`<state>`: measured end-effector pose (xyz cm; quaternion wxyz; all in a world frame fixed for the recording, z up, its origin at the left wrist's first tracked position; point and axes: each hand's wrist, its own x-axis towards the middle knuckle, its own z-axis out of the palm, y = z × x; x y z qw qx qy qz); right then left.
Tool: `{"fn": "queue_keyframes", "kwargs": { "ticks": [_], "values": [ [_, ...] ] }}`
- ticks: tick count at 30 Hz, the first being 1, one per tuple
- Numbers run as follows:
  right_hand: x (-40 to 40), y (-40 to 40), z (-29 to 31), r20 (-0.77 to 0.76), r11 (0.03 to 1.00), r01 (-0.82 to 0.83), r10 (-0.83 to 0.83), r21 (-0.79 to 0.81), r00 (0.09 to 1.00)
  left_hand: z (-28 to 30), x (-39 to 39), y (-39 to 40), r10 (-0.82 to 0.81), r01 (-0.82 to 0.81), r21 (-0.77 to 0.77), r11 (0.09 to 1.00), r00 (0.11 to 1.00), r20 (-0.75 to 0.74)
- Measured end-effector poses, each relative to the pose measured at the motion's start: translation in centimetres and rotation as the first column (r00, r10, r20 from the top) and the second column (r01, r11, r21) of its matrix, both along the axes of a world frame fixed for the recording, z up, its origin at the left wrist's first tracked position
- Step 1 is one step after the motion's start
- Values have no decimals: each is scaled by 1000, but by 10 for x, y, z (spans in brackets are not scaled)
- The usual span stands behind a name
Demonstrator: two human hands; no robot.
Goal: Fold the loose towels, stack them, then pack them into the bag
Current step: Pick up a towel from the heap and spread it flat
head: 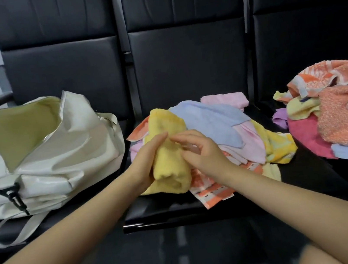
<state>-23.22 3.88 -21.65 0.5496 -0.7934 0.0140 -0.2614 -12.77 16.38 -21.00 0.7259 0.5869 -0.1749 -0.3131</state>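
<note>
The left hand (147,158) is cupping the side of a rolled yellow towel (170,155), its fingers lying fairly straight along the cloth and the forearm reaching in from the lower left. The right hand (201,150) is hovering just beside the roll, fingers loosely bent and holding nothing. The roll is lying on a mixed pile of towels (225,128) on the middle black seat (181,212). A white bag (42,157) is gaping open on the left seat, while another heap of towels (339,114) is sitting on the right.
</note>
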Motion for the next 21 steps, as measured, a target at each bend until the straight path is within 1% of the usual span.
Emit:
{"fn": "queue_keyframes", "kwargs": {
  "ticks": [2, 3, 4, 5, 6, 7, 8, 9, 11, 12, 14, 16, 18, 19, 20, 21],
  "values": [
    [8, 8, -4, -5, 997, 2, -2, -74, 1000, -2, 13, 8, 1, 0, 23, 1000, 998, -58],
    [11, 11, -6, -14, 992, 23, -25, -123, 1000, -3, 18, 11, 29, -27, 46, 999, 998, -50],
    [15, 14, -8, -24, 982, 58, -64, -182, 998, -5, 23, 12, 89, -90, 111, 990, 996, 8],
    [18, 17, -9, -33, 965, 96, -108, -244, 994, -8, 28, 14, 147, -169, 192, 967, 981, 125],
    [20, 19, -11, -43, 942, 134, -155, -309, 987, -11, 33, 16, 159, -242, 274, 931, 942, 294],
    [22, 22, -12, -53, 915, 166, -199, -368, 979, -14, 36, 18, 125, -304, 349, 886, 883, 453],
    [24, 25, -14, -62, 888, 196, -243, -417, 968, -17, 38, 19, 70, -348, 407, 844, 825, 561],
    [26, 27, -15, -70, 865, 226, -286, -448, 956, -22, 43, 20, 28, -374, 449, 811, 792, 609],
    [32, 31, -20, -105, 841, 282, -367, -463, 924, -30, 50, 20, 3, -398, 489, 776, 778, 629],
    [34, 32, -21, -132, 845, 305, -397, -440, 908, -33, 51, 20, -8, -406, 509, 759, 776, 631],
    [38, 33, -20, -204, 881, 330, -412, -340, 888, -41, 53, 18, -16, -425, 516, 744, 761, 648],
    [44, 31, -19, -288, 915, 323, -385, -240, 877, -47, 54, 16, -22, -457, 510, 728, 728, 685],
    [49, 31, -17, -412, 942, 299, -337, -155, 847, -50, 54, 16, -41, -490, 499, 715, 683, 729],
    [49, 32, -16, -476, 960, 274, -268, -57, 838, -50, 53, 16, -49, -503, 489, 713, 661, 749],
    [49, 33, -17, -528, 966, 245, -163, 89, 833, -49, 52, 18, -58, -506, 486, 712, 648, 760],
    [48, 34, -17, -553, 944, 219, -49, 245, 832, -49, 51, 20, -69, -502, 484, 717, 640, 765]
  ]
}}
